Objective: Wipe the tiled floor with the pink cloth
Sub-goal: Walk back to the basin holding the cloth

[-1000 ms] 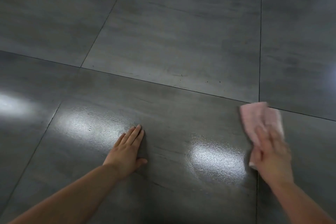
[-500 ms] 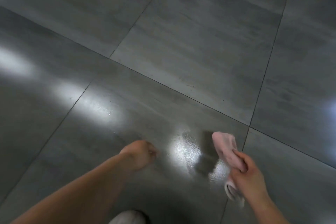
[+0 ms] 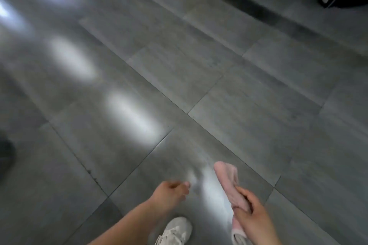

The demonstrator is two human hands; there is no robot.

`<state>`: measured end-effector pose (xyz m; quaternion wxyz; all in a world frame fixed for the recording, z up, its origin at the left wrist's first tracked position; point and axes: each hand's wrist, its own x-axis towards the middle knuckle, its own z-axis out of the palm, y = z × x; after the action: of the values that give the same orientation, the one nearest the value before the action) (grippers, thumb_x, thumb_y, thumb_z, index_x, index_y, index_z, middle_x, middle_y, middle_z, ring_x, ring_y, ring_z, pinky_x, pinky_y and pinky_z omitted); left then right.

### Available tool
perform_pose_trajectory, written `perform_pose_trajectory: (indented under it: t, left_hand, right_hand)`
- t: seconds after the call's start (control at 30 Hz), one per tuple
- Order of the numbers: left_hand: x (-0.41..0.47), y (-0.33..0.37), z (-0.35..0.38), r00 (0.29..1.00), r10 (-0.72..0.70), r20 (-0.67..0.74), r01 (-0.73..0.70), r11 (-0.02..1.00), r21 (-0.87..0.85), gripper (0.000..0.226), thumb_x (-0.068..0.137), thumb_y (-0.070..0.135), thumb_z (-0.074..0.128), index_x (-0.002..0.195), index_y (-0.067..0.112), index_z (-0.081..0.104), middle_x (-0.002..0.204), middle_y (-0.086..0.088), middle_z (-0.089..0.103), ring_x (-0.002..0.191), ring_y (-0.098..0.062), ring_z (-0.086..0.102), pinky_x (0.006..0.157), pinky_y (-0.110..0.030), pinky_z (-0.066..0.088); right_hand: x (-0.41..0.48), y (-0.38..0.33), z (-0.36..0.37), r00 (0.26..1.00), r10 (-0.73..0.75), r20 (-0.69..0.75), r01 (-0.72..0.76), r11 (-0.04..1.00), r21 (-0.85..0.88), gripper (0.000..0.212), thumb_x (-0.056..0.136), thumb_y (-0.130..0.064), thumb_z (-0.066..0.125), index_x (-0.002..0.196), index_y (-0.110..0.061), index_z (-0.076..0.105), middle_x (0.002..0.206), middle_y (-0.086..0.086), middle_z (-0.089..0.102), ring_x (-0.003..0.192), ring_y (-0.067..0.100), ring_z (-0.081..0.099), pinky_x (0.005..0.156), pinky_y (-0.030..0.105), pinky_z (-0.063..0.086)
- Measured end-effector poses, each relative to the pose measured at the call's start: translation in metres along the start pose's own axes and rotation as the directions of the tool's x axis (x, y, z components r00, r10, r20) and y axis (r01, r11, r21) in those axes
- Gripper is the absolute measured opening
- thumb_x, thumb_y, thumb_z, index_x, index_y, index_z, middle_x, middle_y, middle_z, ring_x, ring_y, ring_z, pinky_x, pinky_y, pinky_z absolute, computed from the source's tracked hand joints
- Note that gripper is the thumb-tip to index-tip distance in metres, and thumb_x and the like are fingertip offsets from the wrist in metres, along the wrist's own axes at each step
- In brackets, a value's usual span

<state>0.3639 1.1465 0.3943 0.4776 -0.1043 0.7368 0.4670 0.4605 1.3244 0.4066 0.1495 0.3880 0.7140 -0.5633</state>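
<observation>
Above the tiled floor (image 3: 229,89), right hand (image 3: 252,216) grips the pink cloth (image 3: 229,180), long axis pointing forward-left; left hand (image 3: 169,192) loosely curled, holding nothing.

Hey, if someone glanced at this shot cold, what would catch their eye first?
Probably the crumpled pink cloth, gripped in the right hand at the bottom right and lifted off the floor. Next, the bright glare patches on the glossy grey tiled floor, streaking across the left half. Then the empty left hand, loosely curled at bottom centre just above a scuffed white sneaker.
</observation>
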Motion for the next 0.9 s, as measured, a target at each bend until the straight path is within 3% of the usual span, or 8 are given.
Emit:
perform_pose_trajectory:
  t: [0.17, 0.3, 0.4, 0.53, 0.63, 0.7, 0.8, 0.9]
  left_hand:
    - [-0.077, 0.058, -0.033, 0.993, -0.009, 0.121, 0.046, 0.952, -0.302, 0.049, 0.068, 0.064, 0.052, 0.084, 0.019, 0.059, 0.076, 0.007, 0.059, 0.064, -0.002, 0.059, 0.071, -0.024, 0.041]
    - [-0.117, 0.076, -0.057, 0.997, 0.037, 0.075, 0.007, 0.854, -0.521, 0.044, 0.087, 0.05, 0.045, 0.105, 0.012, 0.06, 0.097, -0.006, 0.066, 0.093, -0.023, 0.064, 0.081, -0.034, 0.05]
    - [-0.14, 0.088, -0.069, 0.992, 0.059, -0.111, -0.116, 0.769, -0.628, 0.016, 0.089, 0.019, 0.052, 0.09, 0.007, 0.061, 0.076, -0.007, 0.065, 0.07, -0.02, 0.062, 0.061, -0.027, 0.05]
    - [-0.162, 0.096, -0.084, 0.971, 0.068, -0.228, -0.214, 0.67, -0.711, 0.016, 0.09, 0.005, 0.046, 0.089, 0.007, 0.062, 0.074, -0.004, 0.069, 0.074, -0.02, 0.063, 0.071, -0.03, 0.051]
    - [-0.177, 0.097, -0.09, 0.957, 0.077, -0.279, -0.265, 0.617, -0.741, 0.016, 0.091, 0.007, 0.046, 0.093, 0.008, 0.061, 0.09, -0.01, 0.067, 0.09, -0.028, 0.061, 0.089, -0.037, 0.048]
    - [-0.188, 0.092, -0.092, 0.945, 0.046, -0.323, -0.289, 0.578, -0.763, 0.015, 0.09, 0.007, 0.049, 0.098, 0.004, 0.06, 0.094, -0.013, 0.065, 0.093, -0.031, 0.06, 0.091, -0.039, 0.047]
    - [-0.203, 0.069, -0.094, 0.914, -0.039, -0.403, -0.327, 0.516, -0.792, 0.026, 0.081, 0.007, 0.059, 0.105, -0.003, 0.06, 0.086, -0.012, 0.067, 0.077, -0.024, 0.067, 0.076, -0.032, 0.055]
    - [-0.222, 0.032, -0.098, 0.884, -0.117, -0.452, -0.365, 0.429, -0.826, 0.012, 0.084, 0.002, 0.055, 0.092, 0.0, 0.064, 0.067, -0.006, 0.072, 0.055, -0.012, 0.068, 0.05, -0.019, 0.055]
  right_hand:
    - [-0.061, -0.101, 0.038, 0.957, -0.232, 0.177, 0.249, 0.966, -0.077, 0.06, 0.066, -0.005, 0.049, 0.077, -0.063, 0.058, 0.103, -0.013, 0.056, 0.092, -0.025, 0.048, 0.077, -0.007, 0.035]
    - [-0.093, -0.14, 0.065, 0.883, -0.389, 0.262, 0.438, 0.883, -0.168, 0.08, 0.067, -0.005, 0.049, 0.09, -0.081, 0.034, 0.104, -0.044, 0.051, 0.115, 0.004, 0.047, 0.093, -0.002, 0.031]
    - [-0.11, -0.161, 0.074, 0.838, -0.443, 0.319, 0.513, 0.839, -0.181, 0.066, 0.063, -0.024, 0.051, 0.092, -0.08, 0.032, 0.109, -0.042, 0.045, 0.118, 0.009, 0.047, 0.101, 0.011, 0.034]
    - [-0.119, -0.19, 0.07, 0.869, -0.408, 0.282, 0.445, 0.891, -0.084, 0.061, 0.044, -0.047, 0.061, 0.102, -0.051, 0.044, 0.119, -0.018, 0.04, 0.105, -0.015, 0.039, 0.082, -0.006, 0.029]
    - [-0.112, -0.197, 0.064, 0.895, -0.236, 0.379, 0.234, 0.971, 0.052, 0.087, 0.054, -0.03, 0.08, 0.129, -0.02, 0.038, 0.129, -0.007, 0.042, 0.117, 0.004, 0.042, 0.096, 0.016, 0.037]
    - [-0.111, -0.2, 0.066, 0.816, -0.137, 0.562, 0.108, 0.991, 0.085, 0.083, 0.043, -0.031, 0.085, 0.117, -0.011, 0.052, 0.106, -0.002, 0.069, 0.094, 0.007, 0.065, 0.081, 0.022, 0.053]
    - [-0.11, -0.195, 0.08, 0.723, -0.031, 0.69, 0.072, 0.997, -0.03, 0.04, 0.054, -0.019, 0.07, 0.091, -0.007, 0.061, 0.064, -0.005, 0.075, 0.062, 0.005, 0.068, 0.057, 0.016, 0.053]
    - [-0.112, -0.194, 0.101, 0.666, 0.023, 0.746, 0.125, 0.982, -0.141, 0.03, 0.056, -0.019, 0.066, 0.083, -0.008, 0.063, 0.064, -0.002, 0.072, 0.059, 0.008, 0.066, 0.058, 0.02, 0.053]
